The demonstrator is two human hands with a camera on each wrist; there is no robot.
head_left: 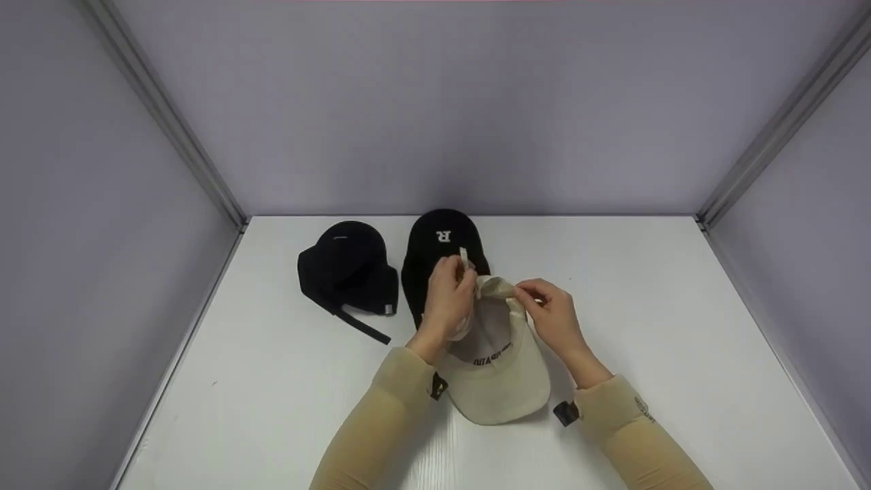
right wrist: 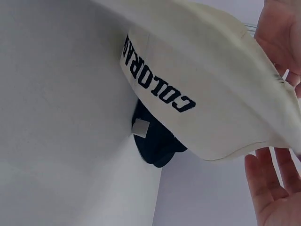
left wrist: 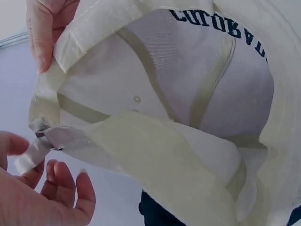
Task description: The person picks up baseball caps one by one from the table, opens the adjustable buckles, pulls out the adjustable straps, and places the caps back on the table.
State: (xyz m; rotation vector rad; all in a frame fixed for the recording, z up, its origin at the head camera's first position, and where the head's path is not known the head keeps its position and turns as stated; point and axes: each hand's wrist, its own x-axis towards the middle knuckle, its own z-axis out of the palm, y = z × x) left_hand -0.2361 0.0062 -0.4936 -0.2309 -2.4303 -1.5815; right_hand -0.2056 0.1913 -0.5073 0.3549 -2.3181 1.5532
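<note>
A cream cap (head_left: 500, 391) is between both hands, hollow side up, brim toward the person. Dark letters (left wrist: 216, 23) run along its inside front. My left hand (head_left: 449, 296) pinches the loose end of the back strap (left wrist: 30, 157) between thumb and index finger, beside a small metal buckle (left wrist: 43, 134). The other fingers of that hand are bent loosely. On the other side of the back opening, my right hand (head_left: 552, 316) pinches the cream band with thumb and fingertips. The left hand partly covers a black cap with a white R (head_left: 444, 236) lying behind.
Another black cap (head_left: 347, 262), its strap stretched out, lies to the left on the white table (head_left: 272, 408). Grey walls (head_left: 435, 102) enclose the back and both sides. Small dark devices (head_left: 566, 413) are worn at the wrists.
</note>
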